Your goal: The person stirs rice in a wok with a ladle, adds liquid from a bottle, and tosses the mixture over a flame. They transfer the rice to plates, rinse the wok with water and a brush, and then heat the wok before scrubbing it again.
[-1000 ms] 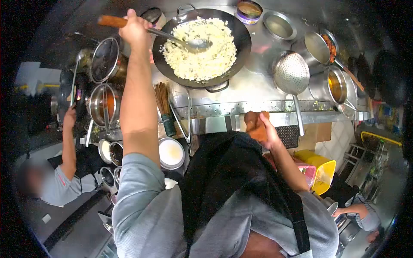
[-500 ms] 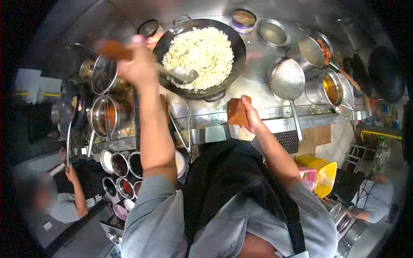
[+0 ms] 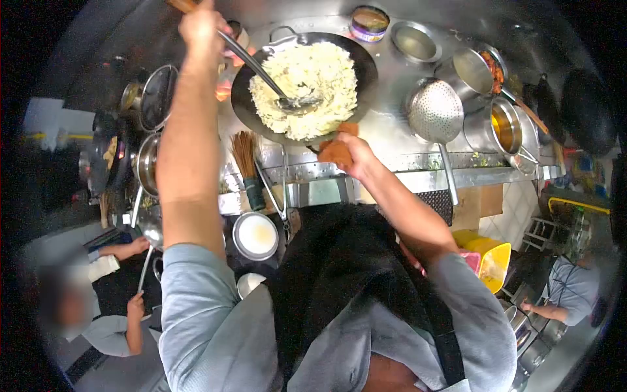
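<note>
At wok (image 3: 367, 75) | left hand (image 3: 201, 31): ladle (image 3: 253, 64) in food (image 3: 323, 72) | right hand (image 3: 358, 155): cloth (image 3: 336, 154)

The top edge crops my view of the ladle (image 3: 251, 64); the cloth (image 3: 336, 154) partly hides the near wok handle (image 3: 312, 149).

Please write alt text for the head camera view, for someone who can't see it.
A person's left hand holds a ladle in a wok of pale, rice-like food, while the right hand holds a brown cloth at the wok's near rim. A perforated skimmer and metal pots are to the right.
</note>
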A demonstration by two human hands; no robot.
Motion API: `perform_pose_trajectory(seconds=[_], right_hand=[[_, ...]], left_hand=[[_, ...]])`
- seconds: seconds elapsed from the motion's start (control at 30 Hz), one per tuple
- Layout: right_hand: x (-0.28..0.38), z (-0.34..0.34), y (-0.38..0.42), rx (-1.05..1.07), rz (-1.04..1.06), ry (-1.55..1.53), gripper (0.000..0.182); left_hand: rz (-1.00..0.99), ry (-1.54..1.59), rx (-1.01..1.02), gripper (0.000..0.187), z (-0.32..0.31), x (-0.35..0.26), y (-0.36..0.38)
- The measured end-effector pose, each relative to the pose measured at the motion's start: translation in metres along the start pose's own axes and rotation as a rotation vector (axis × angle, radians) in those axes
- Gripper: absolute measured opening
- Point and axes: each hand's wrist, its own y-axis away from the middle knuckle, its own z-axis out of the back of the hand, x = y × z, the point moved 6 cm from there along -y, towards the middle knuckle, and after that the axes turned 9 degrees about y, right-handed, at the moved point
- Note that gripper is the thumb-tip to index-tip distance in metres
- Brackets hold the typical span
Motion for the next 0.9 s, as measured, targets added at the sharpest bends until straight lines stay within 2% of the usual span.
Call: perform_pose_trajectory(seconds=[0.03, 0.1, 0.17, 0.23, 0.27, 0.3, 0.37, 0.4, 0.43, 0.5, 0.57, 0.63, 0.67, 0.7, 0.77, 0.8, 0.83, 0.87, 0.9], right_hand=[[-0.009, -0.002, 0.033, -0.039, -0.02, -0.146, 0.03], [-0.015, -0.007, 0.069, 0.015, 0.007, -0.159, 0.031], [-0.019, -0.015, 0.065, 0.127, 0.096, -0.277, 0.031], [-0.02, -0.016, 0.025, 0.093, 0.044, -0.101, 0.034], [-0.019, -0.014, 0.038, 0.01, 0.092, -0.026, 0.037], [-0.037, -0.001, 0.033, 0.022, 0.097, -0.018, 0.037], [-0.09, 0.034, 0.022, 0.25, 0.204, -0.042, 0.039], [-0.097, 0.046, 0.028, 0.253, 0.208, -0.033, 0.039], [-0.103, 0.058, 0.034, 0.262, 0.187, -0.071, 0.039], [-0.096, 0.053, 0.039, 0.269, 0.161, -0.12, 0.038], [-0.048, 0.01, 0.049, 0.201, 0.163, -0.26, 0.035], [-0.017, -0.006, 0.034, 0.101, 0.09, -0.1, 0.034], [-0.026, -0.001, 0.015, 0.193, 0.113, -0.092, 0.037], [-0.041, 0.009, 0.02, 0.198, 0.115, -0.091, 0.037], [-0.073, 0.032, 0.049, 0.206, 0.22, -0.087, 0.035], [-0.087, 0.049, 0.058, 0.195, 0.262, 0.02, 0.037], [-0.09, 0.061, 0.06, 0.184, 0.312, 0.13, 0.039], [-0.09, 0.059, 0.062, 0.241, 0.27, -0.022, 0.037], [-0.08, 0.05, 0.063, 0.235, 0.266, -0.029, 0.037]], left_hand=[[-0.046, -0.018, 0.015, 0.026, -0.011, -0.03, 0.028], [-0.083, 0.074, 0.228, 0.031, -0.004, -0.064, 0.028], [-0.097, 0.047, 0.17, 0.029, -0.007, -0.06, 0.074], [-0.131, -0.158, -0.092, 0.027, -0.003, -0.015, 0.102], [-0.234, -0.092, -0.132, 0.025, 0.005, -0.001, 0.098], [-0.309, -0.086, -0.122, 0.025, 0.021, 0.011, 0.071], [-0.407, 0.118, 0.022, 0.026, 0.025, -0.012, 0.064], [-0.359, 0.238, 0.097, 0.029, 0.021, -0.033, 0.078], [-0.324, 0.148, 0.198, 0.029, 0.028, -0.044, 0.072], [-0.304, 0.183, 0.379, 0.034, 0.019, -0.066, 0.113], [-0.576, -0.137, 0.215, 0.04, 0.008, -0.053, 0.174], [-0.559, -0.219, 0.0, 0.036, 0.014, 0.014, 0.16], [-0.502, -0.166, -0.058, 0.033, 0.017, 0.028, 0.133], [-0.449, -0.105, -0.119, 0.03, 0.023, 0.033, 0.112], [-0.515, 0.134, 0.001, 0.029, 0.012, -0.012, 0.117], [-0.471, 0.215, 0.024, 0.029, 0.009, -0.034, 0.122], [-0.459, 0.143, 0.185, 0.03, 0.014, -0.055, 0.122], [-0.438, 0.126, 0.189, 0.024, 0.012, -0.071, 0.139], [-0.416, 0.158, 0.284, 0.027, 0.014, -0.08, 0.155]])
